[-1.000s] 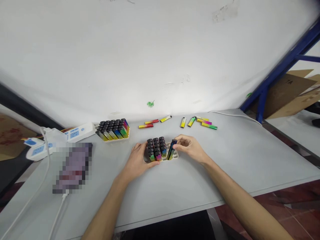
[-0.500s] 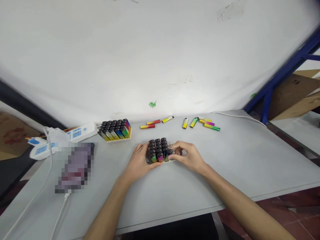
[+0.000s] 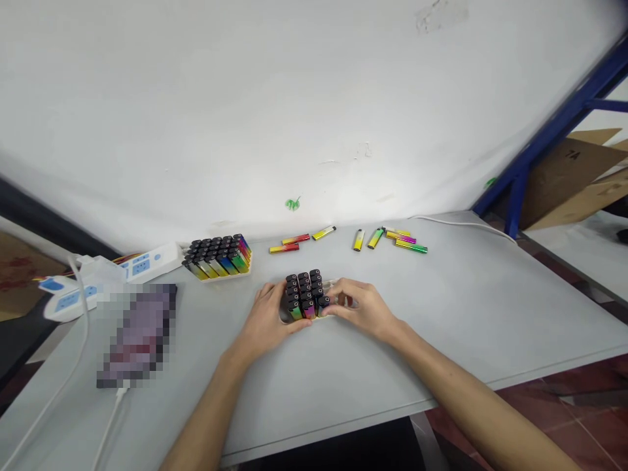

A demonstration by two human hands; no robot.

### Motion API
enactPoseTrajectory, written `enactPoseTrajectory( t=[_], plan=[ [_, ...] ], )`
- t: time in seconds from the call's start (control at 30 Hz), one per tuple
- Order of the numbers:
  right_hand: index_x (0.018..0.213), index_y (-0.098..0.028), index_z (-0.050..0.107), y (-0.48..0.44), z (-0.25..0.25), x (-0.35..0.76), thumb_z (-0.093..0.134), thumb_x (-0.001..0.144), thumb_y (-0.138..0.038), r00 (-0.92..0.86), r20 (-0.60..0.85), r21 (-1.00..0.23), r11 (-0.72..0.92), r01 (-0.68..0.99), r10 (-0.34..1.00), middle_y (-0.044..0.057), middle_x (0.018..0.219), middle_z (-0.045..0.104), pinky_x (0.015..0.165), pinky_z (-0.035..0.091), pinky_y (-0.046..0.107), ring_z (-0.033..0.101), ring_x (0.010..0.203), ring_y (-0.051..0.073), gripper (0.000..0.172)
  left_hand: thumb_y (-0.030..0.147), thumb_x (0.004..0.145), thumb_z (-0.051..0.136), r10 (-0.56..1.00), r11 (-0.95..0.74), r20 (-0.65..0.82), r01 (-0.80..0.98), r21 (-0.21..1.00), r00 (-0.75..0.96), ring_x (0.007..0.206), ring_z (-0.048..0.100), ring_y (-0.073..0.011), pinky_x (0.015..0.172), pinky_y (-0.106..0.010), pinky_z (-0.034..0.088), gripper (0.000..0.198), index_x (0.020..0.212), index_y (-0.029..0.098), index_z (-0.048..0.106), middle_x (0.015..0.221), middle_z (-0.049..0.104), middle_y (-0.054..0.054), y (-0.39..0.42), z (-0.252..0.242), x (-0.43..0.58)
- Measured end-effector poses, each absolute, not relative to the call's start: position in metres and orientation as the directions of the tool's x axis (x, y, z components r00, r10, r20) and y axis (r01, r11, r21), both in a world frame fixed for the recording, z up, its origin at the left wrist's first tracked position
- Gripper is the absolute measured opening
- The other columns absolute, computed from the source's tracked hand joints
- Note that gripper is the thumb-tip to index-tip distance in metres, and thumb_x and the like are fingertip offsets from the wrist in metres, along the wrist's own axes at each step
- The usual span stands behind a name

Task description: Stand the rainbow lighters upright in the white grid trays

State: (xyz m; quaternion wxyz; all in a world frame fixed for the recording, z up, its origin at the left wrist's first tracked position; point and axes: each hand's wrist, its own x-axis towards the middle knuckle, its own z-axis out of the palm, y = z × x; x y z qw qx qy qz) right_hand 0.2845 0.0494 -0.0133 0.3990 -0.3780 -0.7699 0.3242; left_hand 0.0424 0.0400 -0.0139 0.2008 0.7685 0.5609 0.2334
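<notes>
Several black-topped lighters [image 3: 304, 291] stand upright in rows in a pale tray [image 3: 321, 317] in front of me. My left hand [image 3: 269, 314] wraps round the tray's left side, its thumb along the front edge. At the front right of the rows, my right hand [image 3: 356, 302] pinches a lighter [image 3: 324, 303] by its top; it stands in line with the front row. Its lower end is partly hidden. A second tray [image 3: 228, 277], packed with upright lighters [image 3: 220, 255], sits at the back left.
Loose lighters lie near the wall, among them a red and yellow one [image 3: 284, 248] and a green one [image 3: 411, 246]. On the left are a power strip [image 3: 142, 265], a blurred-out dark device [image 3: 140, 333] and white cables. A blue frame [image 3: 515, 203] stands at right.
The lighter in my right hand has moved down and left, into line with the front row. My left hand keeps its hold. The whole view has shifted slightly.
</notes>
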Motion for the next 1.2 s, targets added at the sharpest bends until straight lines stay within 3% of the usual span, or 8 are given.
enactPoseTrajectory(
  t=[0.23,0.43,0.53,0.63,0.73,0.83,1.1,1.2],
  plan=[
    [0.078,-0.023,0.06,0.048,-0.009,0.283,0.069,0.083,-0.057,-0.399,0.291,-0.831,0.436,0.345,0.87,0.001,0.078,0.065,0.063,0.044,0.029,0.056,0.065,0.015,0.035,0.046,0.073,0.081,0.95,-0.307,0.137,0.765,0.566,0.28,0.122,0.051,-0.032,0.102,-0.045,0.043,0.069,0.13,0.025,0.05,0.124,0.061,-0.007,0.042,-0.017,0.041],
    [0.083,-0.023,0.064,0.052,-0.008,0.287,0.057,0.094,-0.048,-0.328,0.249,-0.83,0.375,0.413,0.911,0.002,0.08,0.069,0.064,0.043,0.028,0.057,0.066,0.015,0.029,0.047,0.074,0.08,0.954,-0.294,0.12,0.775,0.559,0.275,0.123,0.05,-0.0319,0.105,-0.046,0.042,0.07,0.133,0.023,0.048,0.126,0.06,-0.009,0.042,-0.017,0.041],
    [0.092,-0.021,0.067,0.069,-0.009,0.31,0.047,0.098,-0.047,-0.104,0.29,-0.722,0.289,0.629,0.951,0.007,0.091,0.071,0.073,0.045,0.032,0.06,0.076,0.019,0.033,0.046,0.075,0.08,0.955,-0.291,0.123,0.777,0.558,0.269,0.124,0.049,-0.0321,0.106,-0.047,0.041,0.072,0.135,0.023,0.047,0.127,0.059,-0.01,0.041,-0.018,0.04],
    [0.108,-0.016,0.07,0.091,-0.014,0.35,0.048,0.095,-0.042,0.203,0.422,-0.513,0.048,0.857,0.884,0.017,0.111,0.066,0.093,0.042,0.043,0.056,0.106,0.03,0.036,0.048,0.074,0.08,0.96,-0.273,0.115,0.774,0.571,0.254,0.125,0.049,-0.0325,0.104,-0.047,0.043,0.073,0.135,0.022,0.047,0.126,0.058,-0.01,0.041,-0.02,0.039],
    [0.132,-0.017,0.063,0.105,-0.024,0.391,0.047,0.093,-0.036,0.468,0.39,-0.419,-0.3,0.857,0.793,0.021,0.136,0.051,0.098,0.037,0.053,0.045,0.121,0.039,0.046,0.047,0.073,0.081,0.959,-0.278,0.124,0.765,0.581,0.254,0.124,0.05,-0.0325,0.103,-0.046,0.044,0.072,0.133,0.024,0.05,0.124,0.059,-0.009,0.042,-0.02,0.039],
    [0.138,-0.02,0.06,0.108,-0.033,0.416,0.04,0.094,-0.03,0.553,0.308,-0.388,-0.428,0.816,0.774,0.019,0.142,0.045,0.101,0.033,0.055,0.04,0.125,0.04,0.049,0.045,0.073,0.081,0.956,-0.29,0.132,0.764,0.577,0.264,0.122,0.05,-0.032,0.104,-0.047,0.043,0.071,0.133,0.023,0.05,0.123,0.06,-0.009,0.042,-0.017,0.04],
    [0.118,-0.017,0.069,0.104,-0.039,0.423,0.048,0.089,-0.033,0.559,0.238,-0.357,-0.464,0.811,0.794,0.021,0.126,0.052,0.099,0.034,0.053,0.044,0.12,0.039,0.04,0.046,0.073,0.081,0.963,-0.263,0.118,0.761,0.592,0.241,0.121,0.051,-0.0319,0.103,-0.047,0.044,0.069,0.13,0.023,0.052,0.119,0.06,-0.008,0.041,-0.015,0.041],
    [0.109,-0.013,0.07,0.105,-0.032,0.421,0.055,0.083,-0.033,0.525,0.264,-0.467,-0.369,0.804,0.81,0.022,0.124,0.055,0.102,0.034,0.054,0.042,0.123,0.039,0.035,0.046,0.072,0.081,0.963,-0.266,0.128,0.762,0.591,0.237,0.119,0.052,-0.0314,0.102,-0.046,0.045,0.067,0.129,0.024,0.053,0.117,0.061,-0.008,0.04,-0.014,0.042]
  ],
)
